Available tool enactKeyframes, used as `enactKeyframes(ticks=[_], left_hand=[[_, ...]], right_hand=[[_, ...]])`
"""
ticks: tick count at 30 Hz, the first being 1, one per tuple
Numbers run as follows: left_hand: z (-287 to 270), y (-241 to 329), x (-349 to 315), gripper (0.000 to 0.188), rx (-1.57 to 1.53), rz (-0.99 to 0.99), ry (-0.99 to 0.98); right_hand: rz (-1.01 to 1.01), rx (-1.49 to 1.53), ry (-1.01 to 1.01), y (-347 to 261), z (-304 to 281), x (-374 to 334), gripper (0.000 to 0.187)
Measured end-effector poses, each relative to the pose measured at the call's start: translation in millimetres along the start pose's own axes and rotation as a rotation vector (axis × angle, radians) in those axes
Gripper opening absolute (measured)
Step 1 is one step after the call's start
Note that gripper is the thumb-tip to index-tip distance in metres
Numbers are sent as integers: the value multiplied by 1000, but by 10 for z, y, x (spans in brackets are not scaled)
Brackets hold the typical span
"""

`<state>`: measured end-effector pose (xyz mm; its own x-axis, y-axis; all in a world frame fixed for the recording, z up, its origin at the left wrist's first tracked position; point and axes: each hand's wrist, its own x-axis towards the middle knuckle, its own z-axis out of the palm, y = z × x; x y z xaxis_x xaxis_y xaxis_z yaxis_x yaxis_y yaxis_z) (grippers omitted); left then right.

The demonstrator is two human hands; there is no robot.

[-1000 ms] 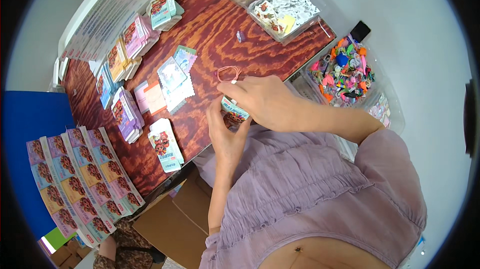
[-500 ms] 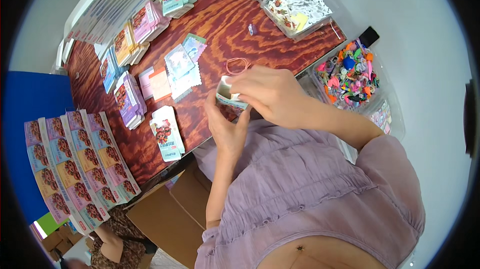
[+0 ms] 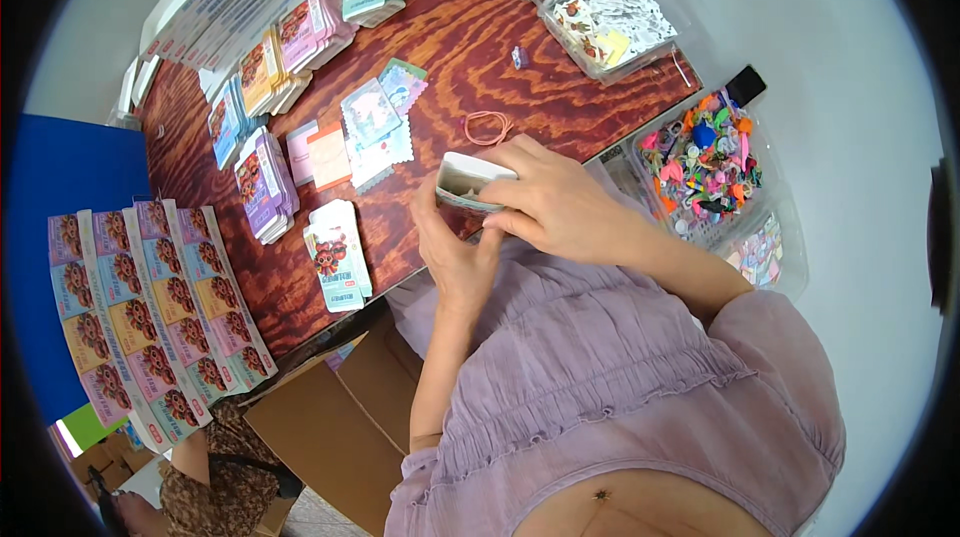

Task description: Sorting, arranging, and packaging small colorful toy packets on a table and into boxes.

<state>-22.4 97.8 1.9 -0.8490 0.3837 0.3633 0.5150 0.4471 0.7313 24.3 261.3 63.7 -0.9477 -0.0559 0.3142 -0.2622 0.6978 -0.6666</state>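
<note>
Close to the table's front edge, a small cardboard box (image 3: 470, 166) is held with its open end up and its white flap standing. My left hand (image 3: 455, 262) grips it from below and the left, thumb on the near side. On the right side, my right hand (image 3: 545, 192) has its fingers closed around the rim. The inside of the box shows only in part; something pale is in it. A pinkish-red hair band (image 3: 488, 128) lies just beyond. Left of my hands is a flat teal folding box (image 3: 338, 255) printed with a cartoon figure.
Paper cards and clear sachets (image 3: 372, 117) lie mid-table. Stacks of purple (image 3: 265, 182), orange (image 3: 268, 72) and pink boxes (image 3: 312, 29) line the left. Plastic bins hold stickers (image 3: 615, 27) and colourful trinkets (image 3: 705, 152). Display box strips (image 3: 150, 322) stand front left; another person's arm (image 3: 190, 457) is below.
My right hand's fingers have come out of the box opening and now hold its right rim. The box opening looks wider. The whole view has shifted slightly.
</note>
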Motion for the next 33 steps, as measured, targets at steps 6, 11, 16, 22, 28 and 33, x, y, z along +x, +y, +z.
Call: enactKeyframes(ticks=[6,11,16,22,28,33], left_hand=[[36,-44,-84,73,-473,-198,-8],[-52,174,-11,71,-718,-245,-46],[-136,201,-19,57,-772,-290,-177],[-307,185,103,46,-836,-378,-333],[-252,155,10,50,-683,-330,-305],[-236,153,-14,53,-601,-374,-362]], right_hand=[[226,411,198,-44,26,-34,25],[235,662,231,158,59,-33,22],[181,657,130,353,31,-100,21],[345,899,149,253,14,-128,30],[291,939,25,307,76,-165,16],[437,916,63,360,154,-173,12]])
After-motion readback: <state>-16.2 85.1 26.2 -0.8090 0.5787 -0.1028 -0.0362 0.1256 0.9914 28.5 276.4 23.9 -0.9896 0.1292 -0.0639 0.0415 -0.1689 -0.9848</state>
